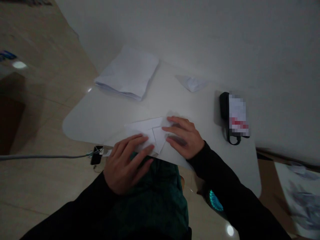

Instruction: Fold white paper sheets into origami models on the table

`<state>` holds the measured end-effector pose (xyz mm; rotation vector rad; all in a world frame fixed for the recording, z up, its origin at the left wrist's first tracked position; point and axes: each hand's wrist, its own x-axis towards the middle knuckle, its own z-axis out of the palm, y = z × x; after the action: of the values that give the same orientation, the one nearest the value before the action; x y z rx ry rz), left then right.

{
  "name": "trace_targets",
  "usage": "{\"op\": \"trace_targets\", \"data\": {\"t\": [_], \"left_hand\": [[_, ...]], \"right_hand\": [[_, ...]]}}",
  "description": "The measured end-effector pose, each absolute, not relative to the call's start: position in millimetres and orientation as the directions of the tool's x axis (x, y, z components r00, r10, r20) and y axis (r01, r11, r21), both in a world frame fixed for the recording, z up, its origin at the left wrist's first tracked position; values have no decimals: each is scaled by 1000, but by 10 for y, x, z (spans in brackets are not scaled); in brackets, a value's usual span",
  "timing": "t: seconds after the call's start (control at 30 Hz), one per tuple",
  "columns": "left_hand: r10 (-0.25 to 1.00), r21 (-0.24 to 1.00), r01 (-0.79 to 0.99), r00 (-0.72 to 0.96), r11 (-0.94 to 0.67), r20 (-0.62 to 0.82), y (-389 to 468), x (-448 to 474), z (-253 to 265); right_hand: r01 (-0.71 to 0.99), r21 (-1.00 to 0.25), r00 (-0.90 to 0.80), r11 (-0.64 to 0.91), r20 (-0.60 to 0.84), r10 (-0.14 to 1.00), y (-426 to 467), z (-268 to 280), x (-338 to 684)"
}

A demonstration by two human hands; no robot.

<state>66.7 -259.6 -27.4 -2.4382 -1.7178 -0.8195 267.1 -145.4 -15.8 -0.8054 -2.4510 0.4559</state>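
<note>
Dim light covers a white table [82, 123] set against a plain wall [237, 36], with pale tiles [52, 73] at the left of the frame. Near the table's front edge, just below the centre of the frame, lies a folded paper [157, 131]. Several creases are already in it: a band runs along its upper edge, and a flap on the right lies over the rest, narrowing to a point at the bottom. It looks partly worked, judging by the flap, which seems laid over rather than tucked in. How many folds are left cannot be told, since the fingers cover part of the sheet.

The left hand [127, 163] rests spread on the lower left of the paper, fingers loose, gripping nothing. The right hand [185, 136] touches the right side with its fingertips, lightly bent; it too appears to press rather than grasp.

Farther out, a stack of paper [130, 71] sits at the upper left of the table, apart from the hands. A small piece of paper [193, 83], rumpled or folded, lies near the wall. Right of the hands is a black case [224, 106] with a strap, its face blurred.
</note>
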Motion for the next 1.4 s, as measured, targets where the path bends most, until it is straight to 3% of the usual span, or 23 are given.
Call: {"op": "trace_targets", "data": {"t": [0.17, 0.3, 0.43, 0.63, 0.77, 0.83, 0.97, 1.07, 1.23, 1.4], "left_hand": [[929, 281, 952, 11, -123, 369, -2344, 622, -140], [936, 309, 938, 44, -159, 348, -2181, 496, -118], [895, 283, 944, 28, -170, 444, -2204, 478, -90], [886, 171, 931, 232, -321, 402, -2409, 704, -118], [866, 192, 896, 303, -401, 397, -2344, 712, -154], [872, 252, 868, 323, -428, 368, -2274, 692, -153], [891, 363, 830, 312, -424, 330, -2159, 648, -123], [832, 266, 805, 431, -530, 350, -2131, 598, -117], [752, 115, 776, 547, -620, 368, -2192, 579, -120], [766, 108, 782, 557, -614, 322, -2204, 617, -75]], "right_hand": [[535, -426, -685, 730, 287, 670, -1437, -205, 2535], [558, -359, -676, 748, 327, 661, -1512, -180, 2536], [617, -293, -633, 730, 366, 682, -1723, -201, 2524], [644, -330, -571, 690, 393, 721, -2248, -175, 2345], [471, -530, -599, 705, 395, 697, -2157, -32, 2453], [527, -462, -558, 713, 444, 701, -1964, 12, 2588], [530, -339, -716, 777, 312, 624, -1647, -58, 2794], [453, -352, -758, 819, 331, 562, -1641, -160, 2815], [467, -368, -724, 804, 363, 586, -1826, -197, 2767], [433, -370, -745, 822, 366, 557, -1759, -232, 2815]]}}
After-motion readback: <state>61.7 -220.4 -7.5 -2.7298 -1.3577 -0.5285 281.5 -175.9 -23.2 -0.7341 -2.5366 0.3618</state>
